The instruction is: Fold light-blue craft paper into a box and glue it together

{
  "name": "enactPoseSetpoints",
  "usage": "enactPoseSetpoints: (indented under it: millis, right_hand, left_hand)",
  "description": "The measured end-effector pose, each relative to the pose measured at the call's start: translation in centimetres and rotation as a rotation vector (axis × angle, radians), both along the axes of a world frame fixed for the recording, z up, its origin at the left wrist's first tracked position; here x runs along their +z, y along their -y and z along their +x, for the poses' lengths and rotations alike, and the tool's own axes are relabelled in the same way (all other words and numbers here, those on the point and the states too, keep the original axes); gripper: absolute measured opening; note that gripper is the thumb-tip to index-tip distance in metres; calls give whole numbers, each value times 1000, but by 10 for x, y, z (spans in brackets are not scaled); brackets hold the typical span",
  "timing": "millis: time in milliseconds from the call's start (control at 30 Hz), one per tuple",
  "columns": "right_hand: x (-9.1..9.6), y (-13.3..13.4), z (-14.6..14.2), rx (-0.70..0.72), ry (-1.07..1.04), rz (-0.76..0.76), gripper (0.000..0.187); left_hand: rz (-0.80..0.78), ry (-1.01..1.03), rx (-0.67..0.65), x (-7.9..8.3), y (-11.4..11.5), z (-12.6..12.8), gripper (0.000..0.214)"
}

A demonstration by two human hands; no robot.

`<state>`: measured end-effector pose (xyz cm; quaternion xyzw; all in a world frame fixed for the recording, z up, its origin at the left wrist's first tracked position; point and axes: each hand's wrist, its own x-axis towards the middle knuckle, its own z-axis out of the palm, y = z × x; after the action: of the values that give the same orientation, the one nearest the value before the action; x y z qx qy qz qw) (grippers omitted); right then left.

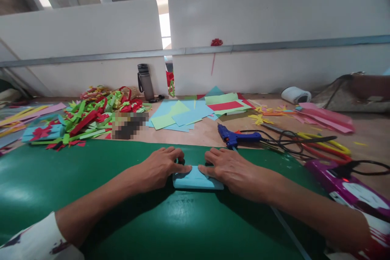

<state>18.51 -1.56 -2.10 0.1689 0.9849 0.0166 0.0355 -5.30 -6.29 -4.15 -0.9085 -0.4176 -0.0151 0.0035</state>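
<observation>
A folded piece of light blue paper [198,183] lies on the green mat [146,227], its long side running left to right. My left hand [164,166] grips its left part, thumb on the top face and fingers curled at the far edge. On the opposite end, my right hand [227,170] mirrors this, and the two thumbs nearly meet in the middle. What the curled fingertips do behind the paper is hidden. Just beyond my right hand rests a blue glue gun [240,136]. A thin pale strip [289,231] lies under my right forearm.
Coloured sheets [189,113] lie behind the mat, with a heap of green and red paper pieces [88,118] to the left. A dark bottle [146,83] stands near the white partition [91,36]. Scissors [326,142], cables and a purple power strip [350,187] occupy the right.
</observation>
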Motion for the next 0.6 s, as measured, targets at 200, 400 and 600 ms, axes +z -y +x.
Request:
enactPoseSetpoints:
  millis: [200, 400, 600]
  right_hand:
    - [-5, -2, 0, -29, 30, -2, 56]
    - [-5, -1, 3, 11, -42, 19, 48]
    - [-14, -11, 18, 6, -34, 40, 51]
  left_hand:
    - [5, -28, -55, 3, -5, 3, 64]
    - [43, -89, -80, -4, -11, 2, 61]
    - [10, -40, -54, -5, -7, -3, 56]
